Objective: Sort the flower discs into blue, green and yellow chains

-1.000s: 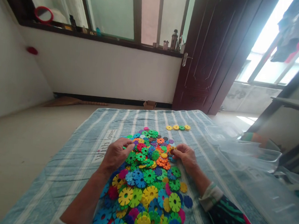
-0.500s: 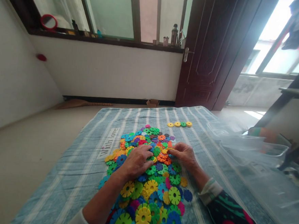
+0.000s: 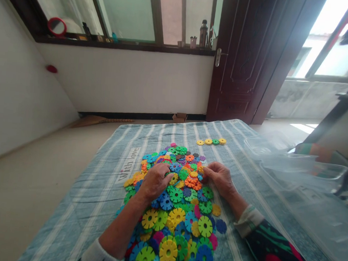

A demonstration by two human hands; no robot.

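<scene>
A heap of colourful plastic snowflake discs (image 3: 174, 210) lies on a blue striped cloth (image 3: 98, 196). My left hand (image 3: 155, 181) rests palm down on the heap's middle, its fingers curled over a yellow disc and green ones. My right hand (image 3: 220, 178) sits at the heap's right edge, its fingertips pinched on a small yellow disc (image 3: 200, 170). A short row of joined discs (image 3: 211, 142), yellow and green, lies apart at the far end of the cloth.
Clear plastic boxes (image 3: 293, 174) stand along the cloth's right side. Beyond the cloth are a bare floor, a white wall, a window sill with bottles (image 3: 202, 33) and a dark wooden door (image 3: 244, 60).
My left hand has slid right from the heap's left edge onto its middle, uncovering orange and yellow discs on the left. My right hand has stayed in place.
</scene>
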